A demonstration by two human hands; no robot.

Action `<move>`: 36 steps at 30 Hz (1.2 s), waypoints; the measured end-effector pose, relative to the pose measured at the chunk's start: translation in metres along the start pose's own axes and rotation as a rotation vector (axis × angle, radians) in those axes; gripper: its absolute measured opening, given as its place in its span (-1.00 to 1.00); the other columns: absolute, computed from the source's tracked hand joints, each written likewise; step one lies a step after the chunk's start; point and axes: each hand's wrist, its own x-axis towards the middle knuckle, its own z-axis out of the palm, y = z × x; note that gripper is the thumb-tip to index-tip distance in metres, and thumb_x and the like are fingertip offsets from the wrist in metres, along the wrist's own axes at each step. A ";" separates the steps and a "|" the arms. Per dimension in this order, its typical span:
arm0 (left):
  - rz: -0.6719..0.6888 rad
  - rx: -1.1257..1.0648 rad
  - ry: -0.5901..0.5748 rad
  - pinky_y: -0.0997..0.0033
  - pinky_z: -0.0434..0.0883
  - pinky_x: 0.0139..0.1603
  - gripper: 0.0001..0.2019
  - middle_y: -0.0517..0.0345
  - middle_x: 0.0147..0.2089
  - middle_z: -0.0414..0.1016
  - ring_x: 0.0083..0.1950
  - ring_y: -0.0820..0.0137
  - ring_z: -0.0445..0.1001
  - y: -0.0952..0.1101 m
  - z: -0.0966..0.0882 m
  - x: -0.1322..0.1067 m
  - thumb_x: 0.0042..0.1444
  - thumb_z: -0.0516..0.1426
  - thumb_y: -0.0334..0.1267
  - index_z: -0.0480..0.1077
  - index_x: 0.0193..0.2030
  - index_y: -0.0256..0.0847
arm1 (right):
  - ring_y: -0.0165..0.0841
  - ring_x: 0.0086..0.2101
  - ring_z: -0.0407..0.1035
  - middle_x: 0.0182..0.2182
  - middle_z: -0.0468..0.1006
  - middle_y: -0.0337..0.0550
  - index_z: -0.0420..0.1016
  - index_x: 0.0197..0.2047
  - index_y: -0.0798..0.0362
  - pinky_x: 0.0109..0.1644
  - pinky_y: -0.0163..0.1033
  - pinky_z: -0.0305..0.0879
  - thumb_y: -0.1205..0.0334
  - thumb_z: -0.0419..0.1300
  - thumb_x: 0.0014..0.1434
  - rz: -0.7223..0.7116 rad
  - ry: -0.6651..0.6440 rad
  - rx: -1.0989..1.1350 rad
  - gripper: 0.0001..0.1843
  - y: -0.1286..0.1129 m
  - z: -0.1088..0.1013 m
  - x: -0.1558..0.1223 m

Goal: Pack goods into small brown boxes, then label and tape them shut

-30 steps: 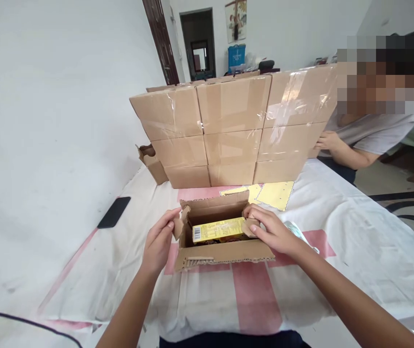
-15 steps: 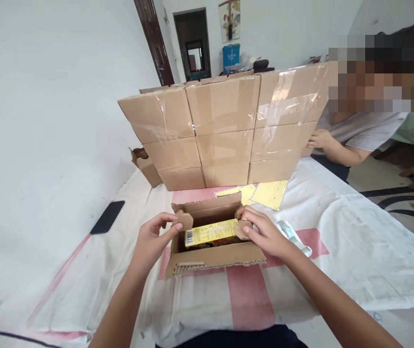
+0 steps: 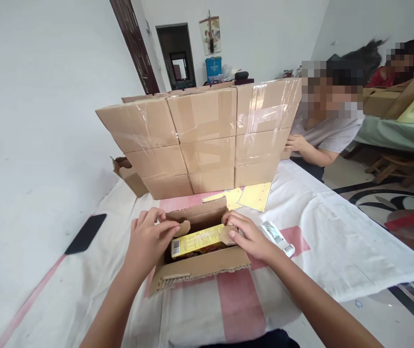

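An open cardboard box (image 3: 207, 264) sits on the cloth in front of me, its long flaps spread outward. Inside lies a yellow printed carton (image 3: 198, 241) with a barcode at its left end. My left hand (image 3: 151, 237) pinches the small left flap (image 3: 183, 228) between thumb and fingers. At the other end, my right hand (image 3: 250, 235) grips the small right flap (image 3: 229, 235), its fingers behind and its thumb on top. Part of the box's left side is hidden by my left hand.
A wall of taped cartons (image 3: 210, 140) stands behind the box. Yellow sheets (image 3: 256, 197) lie before it, a white device (image 3: 278, 238) to the right, a black phone-like slab (image 3: 86, 234) at left. Another open box (image 3: 131, 178) stands back left. A co-worker (image 3: 332, 135) sits at right.
The view has swung right, so everything sits further left. My left hand has turned over the left flap, its other fingers more raised. My right hand keeps its grip.
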 end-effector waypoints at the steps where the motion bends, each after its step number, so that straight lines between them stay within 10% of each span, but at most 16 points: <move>1: 0.003 0.032 -0.027 0.18 0.17 -0.17 -0.84 0.08 -0.17 0.37 -0.17 0.21 0.30 0.001 0.001 0.001 0.27 0.21 -0.16 0.62 -0.31 0.02 | -0.21 -0.13 0.34 -0.14 0.41 -0.10 0.18 -0.28 -0.03 0.00 -0.08 0.25 0.14 -0.01 0.40 0.002 0.003 0.000 -0.81 -0.001 0.000 0.000; 8: -0.143 -0.156 -0.141 0.01 0.25 0.12 -0.55 0.02 0.07 0.40 0.10 0.12 0.34 -0.013 -0.002 -0.017 0.33 0.11 -0.01 0.30 0.33 0.05 | -0.19 -0.06 0.36 -0.08 0.43 -0.07 0.27 -0.25 -0.03 0.07 -0.05 0.25 0.16 -0.01 0.41 0.005 0.016 0.030 -0.83 -0.003 0.002 -0.001; 17: -0.033 -0.542 -0.262 -0.02 0.30 0.28 -0.44 0.02 0.23 0.48 0.32 0.10 0.28 -0.054 0.002 -0.068 0.35 0.02 -0.21 0.08 0.47 0.09 | -0.13 0.17 0.30 0.09 0.42 -0.02 0.40 0.02 -0.08 0.24 0.03 0.23 0.21 0.02 0.38 0.069 0.081 0.141 -0.79 -0.007 0.004 0.000; 25: 0.016 -0.467 -0.225 -0.10 0.29 0.30 -0.33 -0.11 0.39 0.19 0.37 -0.03 0.19 -0.043 0.001 -0.083 0.23 0.12 -0.10 0.07 0.48 0.05 | -0.15 0.20 0.25 0.35 0.16 -0.07 0.15 0.35 -0.17 0.23 0.00 0.29 0.20 0.05 0.28 0.213 0.265 0.245 -0.43 0.020 0.014 -0.004; 36: -0.143 -0.581 -0.241 -0.16 0.21 0.37 -0.24 -0.16 0.50 0.01 0.47 -0.10 0.08 -0.015 0.001 -0.116 0.16 0.21 0.18 0.13 0.43 0.02 | -0.09 0.26 0.25 0.35 0.28 -0.09 0.22 0.31 -0.16 0.23 0.06 0.34 0.13 0.05 0.30 0.249 0.295 0.387 -0.49 0.029 0.024 -0.007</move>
